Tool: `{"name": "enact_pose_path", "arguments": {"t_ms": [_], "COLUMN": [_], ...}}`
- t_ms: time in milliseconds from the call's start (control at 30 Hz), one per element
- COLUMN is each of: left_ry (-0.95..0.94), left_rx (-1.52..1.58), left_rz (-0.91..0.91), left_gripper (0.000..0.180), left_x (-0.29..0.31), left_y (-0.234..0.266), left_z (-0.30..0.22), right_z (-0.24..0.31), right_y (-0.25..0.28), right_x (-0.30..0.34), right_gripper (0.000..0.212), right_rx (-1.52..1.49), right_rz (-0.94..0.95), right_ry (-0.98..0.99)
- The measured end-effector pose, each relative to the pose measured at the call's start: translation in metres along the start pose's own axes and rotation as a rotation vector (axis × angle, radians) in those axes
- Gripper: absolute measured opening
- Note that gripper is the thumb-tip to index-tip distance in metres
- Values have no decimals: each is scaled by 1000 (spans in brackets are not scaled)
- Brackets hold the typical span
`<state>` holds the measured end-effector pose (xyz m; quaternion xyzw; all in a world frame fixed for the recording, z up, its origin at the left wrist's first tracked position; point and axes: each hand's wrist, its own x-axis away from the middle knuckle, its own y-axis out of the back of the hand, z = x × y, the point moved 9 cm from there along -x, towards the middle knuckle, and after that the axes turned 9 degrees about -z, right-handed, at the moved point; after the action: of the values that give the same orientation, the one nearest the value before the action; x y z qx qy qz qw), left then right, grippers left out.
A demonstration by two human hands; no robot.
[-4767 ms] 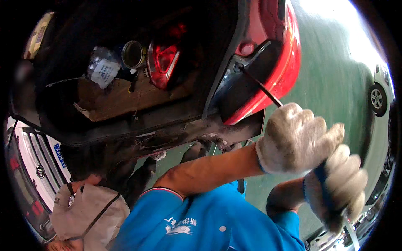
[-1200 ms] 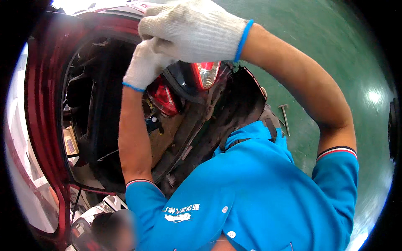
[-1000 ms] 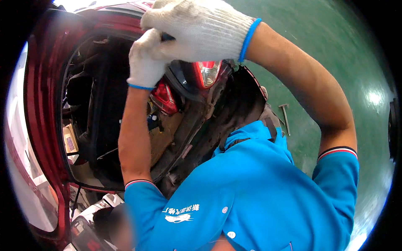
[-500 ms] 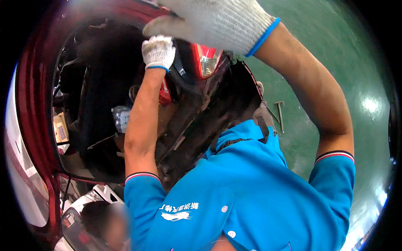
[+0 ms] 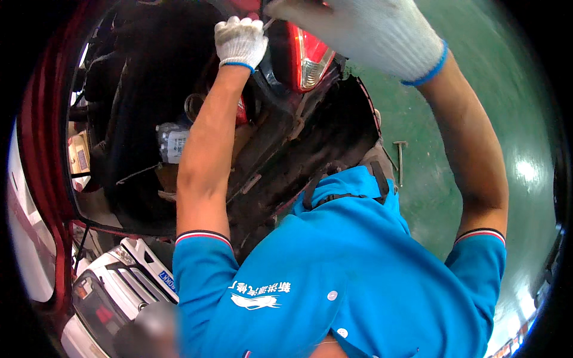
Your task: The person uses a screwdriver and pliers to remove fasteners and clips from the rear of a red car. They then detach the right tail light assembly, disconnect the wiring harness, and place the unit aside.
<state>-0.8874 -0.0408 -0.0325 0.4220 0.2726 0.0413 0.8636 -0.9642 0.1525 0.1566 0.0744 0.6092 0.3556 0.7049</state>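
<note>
My left hand (image 5: 240, 42), in a white knit glove with a blue cuff, is curled into a fist at the rear opening of a red car (image 5: 45, 137). A thin metal piece (image 5: 270, 24) shows beside its knuckles; whether the fist holds it is hidden. My right hand (image 5: 376, 39), gloved alike, reaches across above the red and clear tail light (image 5: 310, 56). Its thumb points toward my left hand, while its other fingers are mostly cut off by the upper edge. Below the tail light, the car's dark inner bodywork (image 5: 310, 137) is exposed.
Plastic-wrapped bottles (image 5: 172, 143) lie inside the dark boot. A T-shaped metal tool (image 5: 401, 162) rests on the green floor (image 5: 430, 209) to the right. At lower left stand a white vehicle (image 5: 113, 280) and another person, whose head (image 5: 149, 331) is blurred.
The car and tail light sit higher in the picture as my view shifted. My right hand has moved rightward in the picture, uncovering more of the tail light. My left hand remains curled.
</note>
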Motion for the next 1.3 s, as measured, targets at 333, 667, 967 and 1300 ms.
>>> {"name": "enact_pose_path", "arguments": {"t_ms": [333,667,967,1300], "left_ry": [-72,-110,-203,-194], "left_rx": [13,130,232,150], "left_rz": [201,28,-55,-21], "left_gripper": [19,18,21,26], "left_x": [-4,-14,-10,-7], "left_y": [-5,-4,5,9], "left_z": [-3,-2,7,5], "right_z": [7,-8,-20,-14], "right_y": [6,3,8,14], "right_x": [-4,-4,3,5], "right_gripper": [30,27,36,33], "right_rx": [13,-12,2,-41], "right_rz": [160,439,418,106], "right_ry": [-21,-137,-217,-161]}}
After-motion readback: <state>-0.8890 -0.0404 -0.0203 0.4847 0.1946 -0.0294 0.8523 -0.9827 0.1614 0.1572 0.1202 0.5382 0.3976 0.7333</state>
